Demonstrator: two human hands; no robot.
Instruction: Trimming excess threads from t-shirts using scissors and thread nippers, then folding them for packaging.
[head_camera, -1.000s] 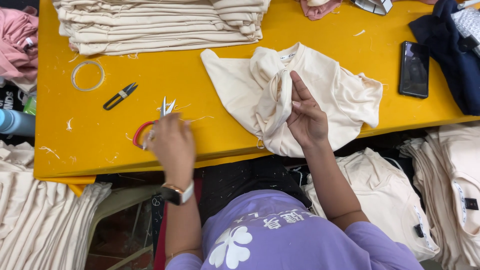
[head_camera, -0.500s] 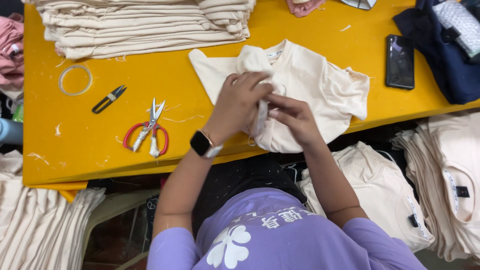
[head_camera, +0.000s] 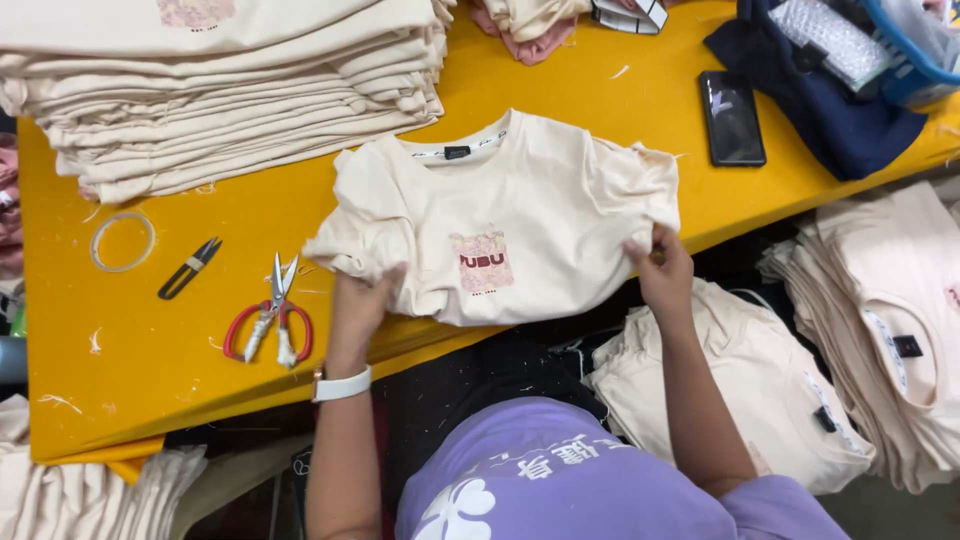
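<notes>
A cream T-shirt (head_camera: 500, 215) lies spread face up on the yellow table (head_camera: 180, 380), its lower part at the near edge. The left hand (head_camera: 362, 300) has its grip clamped on the shirt's lower left part; the right hand (head_camera: 662, 262) pinches the lower right corner — fabric bunched under both. Red scissors (head_camera: 270, 320) lie just left of the left hand, black snips (head_camera: 188, 268) and a tape ring (head_camera: 122, 241) farther left. A stack of folded shirts (head_camera: 230, 90) sits behind, a phone (head_camera: 732, 117) to the right.
</notes>
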